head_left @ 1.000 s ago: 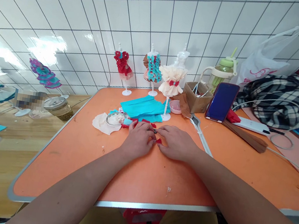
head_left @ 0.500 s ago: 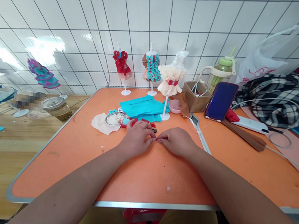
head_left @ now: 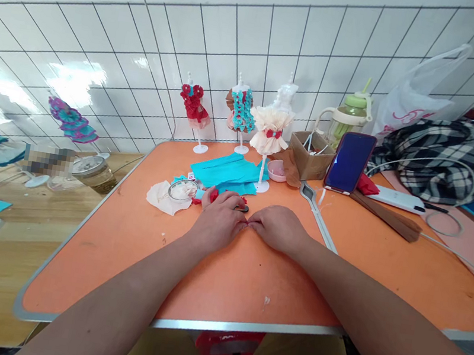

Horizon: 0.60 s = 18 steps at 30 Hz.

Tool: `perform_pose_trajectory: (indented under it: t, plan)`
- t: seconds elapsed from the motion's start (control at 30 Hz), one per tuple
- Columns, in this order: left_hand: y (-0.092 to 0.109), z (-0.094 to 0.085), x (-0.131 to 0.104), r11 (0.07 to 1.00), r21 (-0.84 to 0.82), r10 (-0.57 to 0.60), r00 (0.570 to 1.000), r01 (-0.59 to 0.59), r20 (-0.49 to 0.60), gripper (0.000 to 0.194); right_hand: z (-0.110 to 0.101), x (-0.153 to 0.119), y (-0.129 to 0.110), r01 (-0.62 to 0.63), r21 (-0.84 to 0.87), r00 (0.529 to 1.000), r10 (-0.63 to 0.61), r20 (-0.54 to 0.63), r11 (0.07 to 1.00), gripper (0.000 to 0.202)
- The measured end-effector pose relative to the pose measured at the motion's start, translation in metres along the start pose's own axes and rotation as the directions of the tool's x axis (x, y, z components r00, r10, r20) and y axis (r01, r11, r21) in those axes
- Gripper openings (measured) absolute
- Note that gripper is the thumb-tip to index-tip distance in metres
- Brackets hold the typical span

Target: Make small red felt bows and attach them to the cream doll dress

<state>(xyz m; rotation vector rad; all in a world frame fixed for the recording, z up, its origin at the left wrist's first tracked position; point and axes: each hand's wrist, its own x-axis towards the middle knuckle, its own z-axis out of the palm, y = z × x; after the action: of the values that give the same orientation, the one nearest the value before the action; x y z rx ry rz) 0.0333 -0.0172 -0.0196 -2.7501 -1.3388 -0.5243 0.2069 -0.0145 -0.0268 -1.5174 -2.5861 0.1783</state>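
My left hand (head_left: 220,221) and my right hand (head_left: 278,227) meet fingertip to fingertip over the orange table (head_left: 115,266). Both are closed in a pinch on a tiny red piece (head_left: 247,223), mostly hidden by the fingers. Just beyond my left hand lie red scraps (head_left: 212,195) and a small dark object (head_left: 244,208). Blue paper (head_left: 226,171) is spread behind them. To the left, a clear round ring (head_left: 183,190) rests partly on cream paper (head_left: 166,199).
Behind stand small dress forms in red (head_left: 195,106), blue (head_left: 244,111) and cream (head_left: 270,135). A pink bowl (head_left: 277,172), cardboard box (head_left: 309,159), scissors (head_left: 316,214), upright phone (head_left: 350,162) and green-lidded bottle (head_left: 349,118) are at the back right. A wooden table (head_left: 1,272) adjoins at left.
The view has shifted slightly. Both hands stay together, with their fingers a little more curled around the red piece.
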Motion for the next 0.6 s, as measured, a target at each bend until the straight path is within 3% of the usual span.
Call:
perform_pose_trajectory:
  t: [0.13,0.2,0.3,0.4,0.5,0.57,0.6]
  plan:
    - [0.001,0.002,-0.001,0.999,-0.033,0.008,1.0,-0.008,0.001,0.015,-0.008,0.001,0.007,-0.029,0.052,1.0,0.029,0.013,0.998,0.025]
    - [0.0,0.002,-0.001,0.999,-0.055,-0.001,1.0,0.001,0.0,0.016,-0.022,-0.003,0.027,-0.097,0.122,0.995,0.101,-0.028,0.988,0.025]
    - [-0.007,0.003,-0.001,0.993,-0.111,-0.042,0.999,0.043,0.016,0.014,-0.049,-0.018,0.077,-0.258,0.175,0.952,0.281,-0.122,0.95,0.03]
    - [-0.013,0.003,0.0,0.977,-0.177,-0.11,0.993,0.116,0.041,0.012,-0.065,-0.034,0.119,-0.386,0.179,0.921,0.388,0.025,0.905,0.021]
    - [-0.015,0.004,0.001,0.966,-0.21,-0.143,0.989,0.15,0.045,0.012,-0.062,-0.043,0.134,-0.325,0.26,0.933,0.265,0.243,0.909,0.02]
    - [-0.015,0.003,0.001,0.963,-0.221,-0.149,0.988,0.153,0.036,0.012,-0.057,-0.044,0.135,-0.328,0.228,0.927,0.265,0.265,0.917,0.018]
    - [-0.014,0.003,0.001,0.963,-0.224,-0.15,0.988,0.153,0.03,0.012,-0.055,-0.044,0.136,-0.353,0.175,0.927,0.317,0.202,0.919,0.016]
